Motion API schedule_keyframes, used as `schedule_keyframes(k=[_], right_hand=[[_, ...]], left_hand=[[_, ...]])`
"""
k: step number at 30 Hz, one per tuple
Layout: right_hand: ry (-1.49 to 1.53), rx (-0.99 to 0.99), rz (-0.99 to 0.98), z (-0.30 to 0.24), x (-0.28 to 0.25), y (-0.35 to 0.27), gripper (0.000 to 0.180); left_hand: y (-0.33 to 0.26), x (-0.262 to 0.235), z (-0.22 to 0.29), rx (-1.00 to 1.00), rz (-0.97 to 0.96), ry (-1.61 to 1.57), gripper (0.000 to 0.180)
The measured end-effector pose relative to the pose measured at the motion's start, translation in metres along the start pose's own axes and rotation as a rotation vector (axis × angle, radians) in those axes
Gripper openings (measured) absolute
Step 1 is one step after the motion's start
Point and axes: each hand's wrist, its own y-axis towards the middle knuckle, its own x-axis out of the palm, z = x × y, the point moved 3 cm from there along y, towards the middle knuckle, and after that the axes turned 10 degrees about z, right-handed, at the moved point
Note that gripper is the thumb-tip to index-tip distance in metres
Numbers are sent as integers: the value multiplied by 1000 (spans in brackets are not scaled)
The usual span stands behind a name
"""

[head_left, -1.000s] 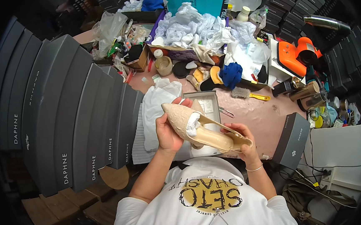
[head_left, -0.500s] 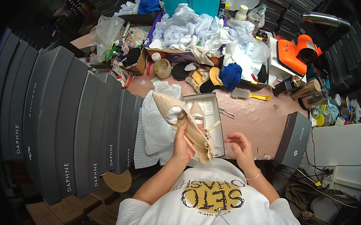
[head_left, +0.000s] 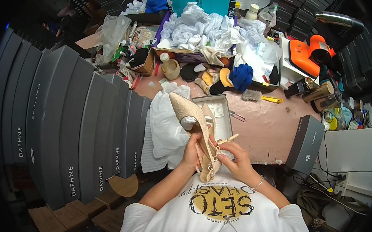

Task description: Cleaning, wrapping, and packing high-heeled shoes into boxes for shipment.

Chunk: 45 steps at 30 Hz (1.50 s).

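A beige pointed-toe slingback shoe is held up in front of my chest, its toe pointing away from me and white paper stuffed inside. My left hand is closed around its left side near the middle. At the decorated ankle strap, the fingers of my right hand are closed, pinching the strap with its bead-like ornaments. Behind it, an open grey shoebox holds a second beige shoe, partly hidden by the held one.
White tissue paper lies left of the open box. Tall grey shoeboxes line the left side; a closed grey shoebox stands at the right edge. A yellow-handled brush, tweezers and crumpled paper lie farther back.
My right hand has moved left and taken hold of the ankle strap. The shoe has come slightly nearer to my body and turned a little in my left hand.
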Motion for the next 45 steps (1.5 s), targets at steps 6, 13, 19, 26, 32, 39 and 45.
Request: schedule_keyframes(k=[6,13,19,26,32,39,45], right_hand=[[-196,-147,-136,-10,5,2,26],[153,24,-258,15,-2,0,60],[-130,-221,-169,12,-4,-1,85],[346,277,190,85,-89,-28,51],[-491,46,283,135,-100,-53,56],[-479,143,146,163,-112,-65,90],[-527,161,-9,182,-104,-60,75]], left_hand=[[1,-15,-4,-7,96,52,42],[-2,-8,-7,3,146,43,49],[5,-4,-42,-138,185,-58,48],[9,-31,-18,189,20,1087,45],[45,-30,-48,665,-37,1970,71],[85,-25,-51,134,127,2396,89],[101,-43,-76,90,252,2678,85]])
